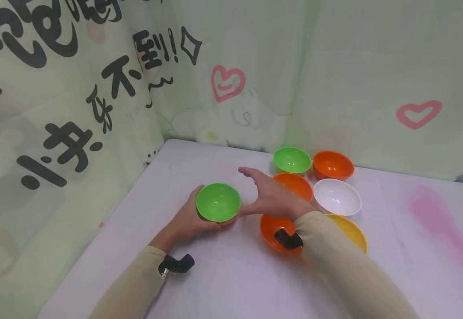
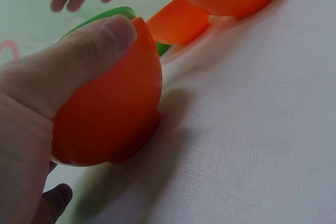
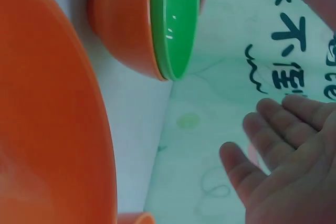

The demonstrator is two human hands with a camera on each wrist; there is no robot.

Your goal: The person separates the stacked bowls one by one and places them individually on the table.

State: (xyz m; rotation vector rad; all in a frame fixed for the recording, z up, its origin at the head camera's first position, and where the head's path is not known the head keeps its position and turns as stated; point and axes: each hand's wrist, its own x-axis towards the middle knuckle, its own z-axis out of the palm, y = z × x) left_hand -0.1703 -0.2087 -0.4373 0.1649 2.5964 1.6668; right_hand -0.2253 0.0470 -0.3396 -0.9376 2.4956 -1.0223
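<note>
A green bowl point(image 1: 218, 202) sits nested inside an orange bowl point(image 2: 115, 98), and my left hand point(image 1: 187, 221) grips the pair from the left. In the left wrist view the thumb point(image 2: 92, 45) presses on the orange bowl's outer wall near its rim. The nested pair appears close over the white table, casting a shadow beneath. To the right of the pair is my right hand point(image 1: 273, 195), fingers extended and thumb spread apart, holding nothing. The right wrist view shows its fingers point(image 3: 273, 135) straight, apart from the green rim.
On the right stand a green bowl point(image 1: 292, 160), an orange bowl point(image 1: 333, 165), another orange bowl point(image 1: 297, 186), a white bowl point(image 1: 337, 197), a third orange bowl point(image 1: 273, 232) and a yellow bowl point(image 1: 349, 232). My right forearm partly covers some. A printed curtain point(image 1: 335, 88) borders the table's back and left.
</note>
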